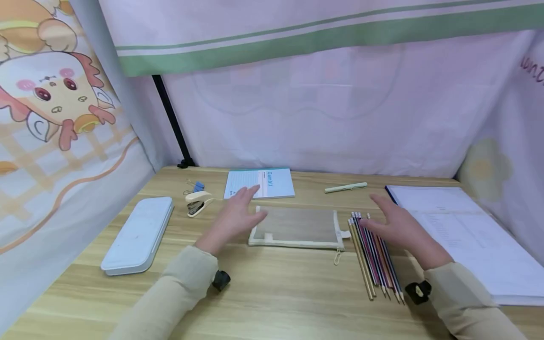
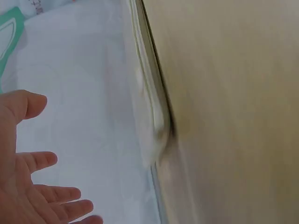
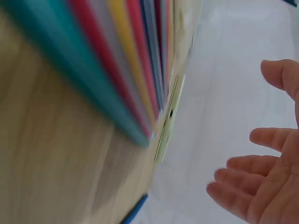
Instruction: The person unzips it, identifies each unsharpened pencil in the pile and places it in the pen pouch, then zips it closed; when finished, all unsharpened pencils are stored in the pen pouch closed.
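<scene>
My left hand [image 1: 233, 218] hovers by the left edge of a mesh zip pouch [image 1: 297, 225], its fingers spread and holding nothing. In the left wrist view the pouch [image 2: 152, 93] lies on the table, apart from the hand [image 2: 37, 186]. Over on the right, my right hand [image 1: 397, 224] is held above the upper end of a bundle of pencils [image 1: 374, 259], thumb and fingers apart. The right wrist view shows coloured pencils [image 3: 112, 60] close up, with nothing in the palm of the hand [image 3: 266, 177].
A pale pencil case [image 1: 138, 233] lies at left. Behind it are a stapler [image 1: 197, 203] and blue binder clip [image 1: 198, 187]. A notebook [image 1: 278, 183] and light green pen [image 1: 346, 187] lie at the back. White papers [image 1: 463, 236] cover the right side of the table [image 1: 272, 302].
</scene>
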Available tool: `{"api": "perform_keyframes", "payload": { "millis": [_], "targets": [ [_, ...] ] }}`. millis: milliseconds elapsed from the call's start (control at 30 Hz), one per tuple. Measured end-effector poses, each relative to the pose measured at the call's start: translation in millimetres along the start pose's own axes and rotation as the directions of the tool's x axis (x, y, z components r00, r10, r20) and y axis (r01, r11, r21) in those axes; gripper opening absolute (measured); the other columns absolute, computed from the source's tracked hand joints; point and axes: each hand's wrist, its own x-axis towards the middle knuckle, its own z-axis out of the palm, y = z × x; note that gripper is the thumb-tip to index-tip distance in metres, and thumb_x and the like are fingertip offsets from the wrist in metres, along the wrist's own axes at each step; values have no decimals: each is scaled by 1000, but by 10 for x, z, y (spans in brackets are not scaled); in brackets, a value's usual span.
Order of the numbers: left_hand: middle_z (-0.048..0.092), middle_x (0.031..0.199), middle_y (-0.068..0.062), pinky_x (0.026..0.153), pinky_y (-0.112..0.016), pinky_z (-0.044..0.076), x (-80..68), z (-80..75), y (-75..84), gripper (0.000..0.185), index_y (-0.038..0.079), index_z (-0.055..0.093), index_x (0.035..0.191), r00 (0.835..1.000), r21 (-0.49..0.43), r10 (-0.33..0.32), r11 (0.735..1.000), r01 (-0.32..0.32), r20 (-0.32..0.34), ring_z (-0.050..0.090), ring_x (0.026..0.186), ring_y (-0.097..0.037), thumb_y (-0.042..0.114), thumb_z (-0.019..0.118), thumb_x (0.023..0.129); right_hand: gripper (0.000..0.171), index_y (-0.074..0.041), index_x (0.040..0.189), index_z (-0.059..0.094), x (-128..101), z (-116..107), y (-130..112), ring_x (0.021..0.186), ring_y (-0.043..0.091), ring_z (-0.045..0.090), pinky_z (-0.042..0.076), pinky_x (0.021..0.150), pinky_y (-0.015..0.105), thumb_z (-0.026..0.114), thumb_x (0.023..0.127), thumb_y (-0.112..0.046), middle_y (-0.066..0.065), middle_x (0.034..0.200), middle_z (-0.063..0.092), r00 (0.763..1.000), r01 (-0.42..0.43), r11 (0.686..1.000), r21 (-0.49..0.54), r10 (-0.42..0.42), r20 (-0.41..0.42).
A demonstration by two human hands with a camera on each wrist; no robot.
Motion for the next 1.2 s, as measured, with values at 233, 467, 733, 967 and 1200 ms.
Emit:
{"api": "perform_keyframes", "payload": {
  "millis": [233, 467, 733, 967, 1200],
  "targets": [
    [36, 144, -11, 102, -49, 35, -21, 291, 269, 70, 18, 32, 144, 992, -249, 98, 966, -75, 79, 38, 129, -31, 33, 64, 84, 70, 4, 139, 32, 18, 140, -194, 111, 45, 51, 47, 84, 52, 58, 89, -37, 32, 130, 44, 995, 69, 994, 87, -75, 66],
    [51, 126, -17, 86, -38, 49, -2, 542, 562, 64, 14, 40, 138, 963, -438, 181, 896, -78, 198, 56, 106, -27, 27, 67, 82, 65, 4, 137, 37, 68, 260, -227, 109, 39, 54, 50, 82, 45, 63, 87, -28, 27, 123, 52, 988, 7, 967, 254, -46, 147],
    [59, 110, -13, 79, -28, 49, 43, 836, 760, 53, 7, 51, 127, 933, -571, 239, 820, -45, 270, 59, 98, -20, 19, 71, 80, 65, 4, 137, 34, 119, 387, -255, 84, 22, 59, 54, 69, 35, 66, 84, -11, 27, 117, 50, 953, -178, 850, 495, 24, 300],
    [63, 98, -10, 76, -22, 48, 65, 989, 832, 41, 2, 58, 115, 926, -640, 250, 769, -11, 285, 57, 85, -11, 9, 72, 77, 64, 4, 135, 37, 158, 477, -251, 87, 21, 57, 52, 70, 32, 66, 79, -1, 23, 109, 55, 957, -121, 880, 459, -19, 291],
    [62, 95, -8, 77, -21, 48, 104, 1040, 810, 37, 0, 60, 110, 921, -646, 251, 763, 2, 299, 57, 83, -10, 2, 72, 75, 65, 3, 127, 47, 193, 508, -285, 82, 19, 54, 49, 64, 30, 73, 67, 4, 14, 101, 56, 960, -113, 922, 371, 5, 279]
  ]
}}
